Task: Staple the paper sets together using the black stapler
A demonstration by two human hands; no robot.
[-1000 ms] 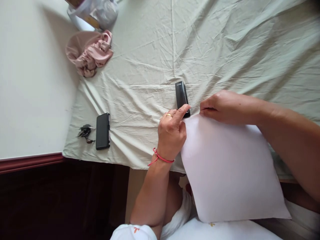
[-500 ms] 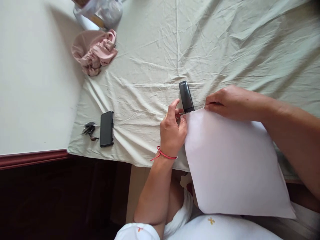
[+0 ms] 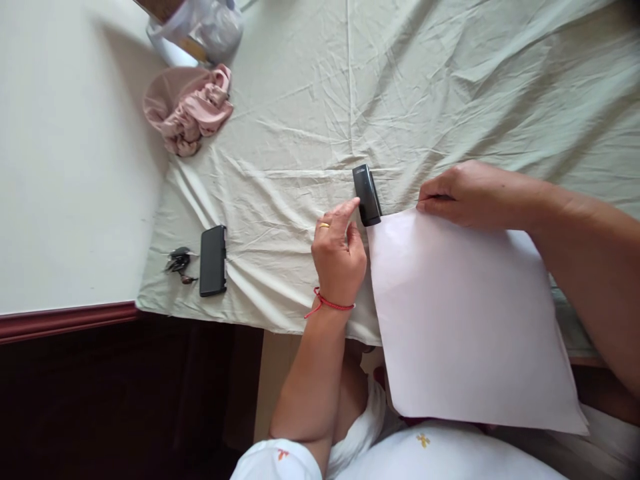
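Observation:
A black stapler (image 3: 367, 195) lies on the cloth, its near end over the upper left corner of the white paper sheets (image 3: 475, 320). My left hand (image 3: 340, 250), with a ring and a red string bracelet, is just left of that corner. Its index fingertip meets the stapler's left side, while the thumb is apart from the index finger; nothing is in its grasp. Thumb and fingers of my right hand (image 3: 463, 193) pinch the upper edge of the sheets. The paper slopes down over the table edge toward my lap.
On the left, a black phone (image 3: 213, 260) lies beside a small dark bundle (image 3: 180, 260). Pink cloth (image 3: 190, 110) sits farther back, before a plastic container (image 3: 200, 33) against the wall. A wrinkled pale tablecloth (image 3: 290, 120) covers the table.
The paper corner has come under the stapler's near end. My left thumb has let go of the paper, and that hand has shifted slightly left. My right hand still pinches the edge.

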